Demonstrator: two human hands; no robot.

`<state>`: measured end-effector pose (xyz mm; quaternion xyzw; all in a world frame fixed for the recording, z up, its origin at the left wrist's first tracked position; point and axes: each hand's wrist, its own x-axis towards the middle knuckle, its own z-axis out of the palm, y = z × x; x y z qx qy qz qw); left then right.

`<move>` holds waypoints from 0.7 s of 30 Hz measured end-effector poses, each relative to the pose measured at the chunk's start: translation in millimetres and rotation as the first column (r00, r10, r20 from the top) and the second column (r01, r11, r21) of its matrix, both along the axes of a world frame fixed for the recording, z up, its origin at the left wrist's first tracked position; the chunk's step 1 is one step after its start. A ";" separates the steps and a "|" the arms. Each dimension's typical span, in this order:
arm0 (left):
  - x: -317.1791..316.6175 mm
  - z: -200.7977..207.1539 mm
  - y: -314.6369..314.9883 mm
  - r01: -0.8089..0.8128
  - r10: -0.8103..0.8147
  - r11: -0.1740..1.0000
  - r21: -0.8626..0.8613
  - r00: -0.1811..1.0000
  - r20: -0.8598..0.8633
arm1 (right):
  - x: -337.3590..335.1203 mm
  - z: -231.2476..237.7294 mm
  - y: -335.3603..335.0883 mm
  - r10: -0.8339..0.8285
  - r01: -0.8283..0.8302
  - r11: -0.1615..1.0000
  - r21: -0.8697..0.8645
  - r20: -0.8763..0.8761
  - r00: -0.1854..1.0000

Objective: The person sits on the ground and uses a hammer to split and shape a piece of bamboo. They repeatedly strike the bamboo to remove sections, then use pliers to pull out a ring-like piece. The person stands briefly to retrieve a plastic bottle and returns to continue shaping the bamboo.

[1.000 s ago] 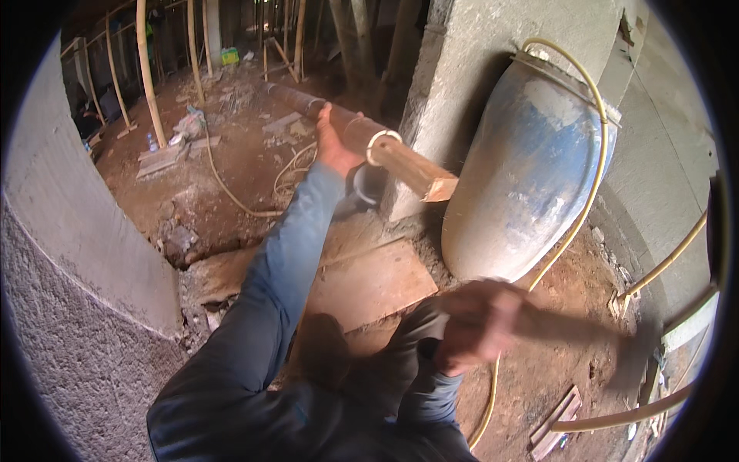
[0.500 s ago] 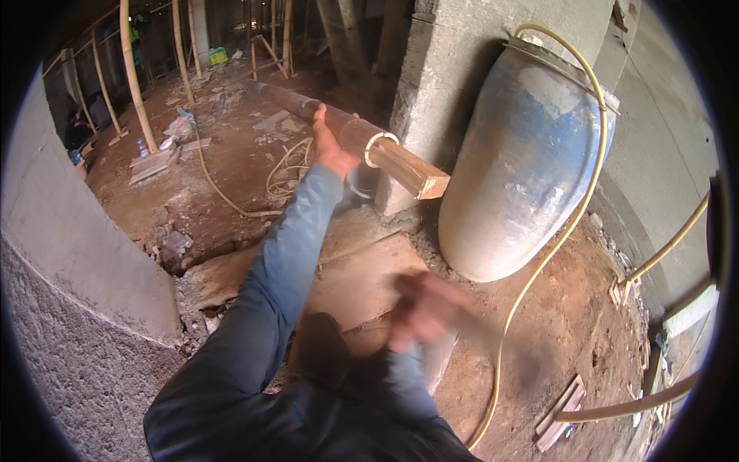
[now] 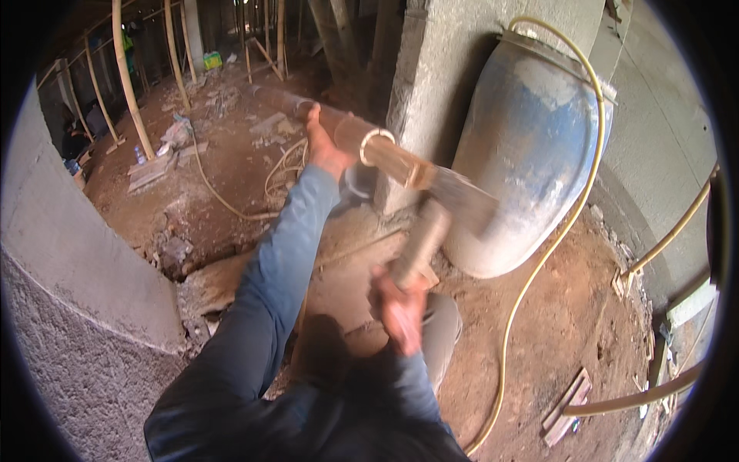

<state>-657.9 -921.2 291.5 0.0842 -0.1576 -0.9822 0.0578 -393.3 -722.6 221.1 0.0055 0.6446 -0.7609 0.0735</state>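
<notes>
My left hand [image 3: 329,146] is wrapped round a brown bamboo pole [image 3: 356,132] with a pale cut rim, held up and slanting away to the far left. From its near end sticks a squared wooden block [image 3: 400,163]. My right hand [image 3: 402,308] is closed round the thick handle of a hammer [image 3: 422,242]. The hammer's dark head [image 3: 463,202] is smeared by motion and lies at the block's outer end; the blur hides whether they touch. The pole's far end fades into the background.
A tall blue-and-white plastic barrel [image 3: 523,154] stands at the right by a concrete pillar [image 3: 443,69]. A yellow hose [image 3: 531,285] runs over it and along the dirt floor. Another concrete pillar [image 3: 92,231] rises at the left. Bamboo props [image 3: 127,77] stand farther back.
My right hand has swung the hammer up from the lower right, bringing its head to the end of the wooden block. My left hand keeps its grip on the pole.
</notes>
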 end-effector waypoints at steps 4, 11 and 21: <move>-7.8 21.4 16.8 0.104 -0.103 0.993 0.063 0.995 -0.014 | 10.8 23.5 35.8 -0.565 0.188 0.806 -0.562 -0.633 0.529; -4.9 42.8 14.7 0.145 -0.144 0.989 0.027 0.989 -0.034 | -31.2 5.3 -11.9 0.010 0.051 0.970 0.237 -0.249 0.968; -18.9 31.5 16.0 0.112 -0.113 0.992 -0.062 0.993 -0.014 | -1.8 71.9 19.6 -0.720 0.213 0.679 -0.702 -0.581 0.381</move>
